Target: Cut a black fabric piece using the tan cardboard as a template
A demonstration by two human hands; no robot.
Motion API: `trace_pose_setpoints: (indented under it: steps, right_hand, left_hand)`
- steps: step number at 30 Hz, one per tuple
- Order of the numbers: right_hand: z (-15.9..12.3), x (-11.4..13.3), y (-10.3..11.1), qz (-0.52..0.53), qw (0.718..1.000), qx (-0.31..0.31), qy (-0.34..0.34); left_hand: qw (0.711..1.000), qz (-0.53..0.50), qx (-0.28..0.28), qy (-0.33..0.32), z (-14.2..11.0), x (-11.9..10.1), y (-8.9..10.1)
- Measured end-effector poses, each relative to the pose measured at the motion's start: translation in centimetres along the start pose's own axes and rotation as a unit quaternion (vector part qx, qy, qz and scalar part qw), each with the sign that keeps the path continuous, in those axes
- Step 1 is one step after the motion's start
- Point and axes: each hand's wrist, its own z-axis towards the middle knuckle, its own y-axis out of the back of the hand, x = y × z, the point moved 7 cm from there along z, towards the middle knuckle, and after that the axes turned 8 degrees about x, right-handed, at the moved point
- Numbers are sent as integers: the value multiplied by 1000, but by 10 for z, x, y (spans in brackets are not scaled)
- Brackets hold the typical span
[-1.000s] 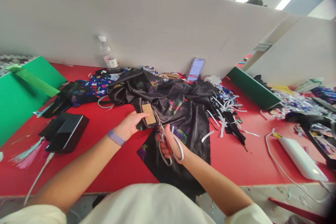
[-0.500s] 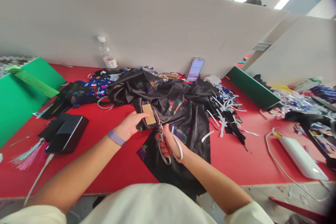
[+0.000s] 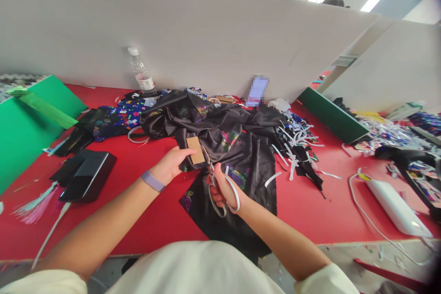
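Observation:
My left hand [image 3: 174, 161] is closed on a small brown cardboard rectangle [image 3: 195, 150], its thumb on top and the other fingers mostly hidden. Black satiny fabric [image 3: 255, 188] with shiny coloured flower prints lies under the cardboard and spreads over the table. My right hand [image 3: 222, 186] is wrapped round the handles of metal scissors [image 3: 211, 165] with toothed-looking blades. Those blades point away from me, close along the cardboard's right edge. Whether fabric lies between them I cannot tell.
Behind the fabric stand a plastic bottle [image 3: 144, 76] and a blurred phone [image 3: 257, 92] against a pale partition [image 3: 193, 32]. White strips [image 3: 296, 140] and scraps lie right. A black device [image 3: 89, 177] sits left, a white power bank [image 3: 396, 206] far right. Green boards [image 3: 332, 115] flank the table.
Very little differs. The scissor handles in my right hand shift slightly, while my left hand and the cardboard stay in place.

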Motion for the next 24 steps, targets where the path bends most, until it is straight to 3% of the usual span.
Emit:
trace_pose_setpoints:
  steps: [7, 16, 24]
  right_hand:
    - [-1, 3, -2, -2, 1000, 5, 17]
    - [3, 7, -4, 8, 1000, 9, -2]
    - [4, 4, -1, -2, 1000, -14, 22]
  left_hand:
    - [1000, 7, -13, 14, -1, 1, 2]
    - [1000, 6, 21, 4, 2, 4, 0]
    - [1000, 13, 28, -3, 5, 5, 2]
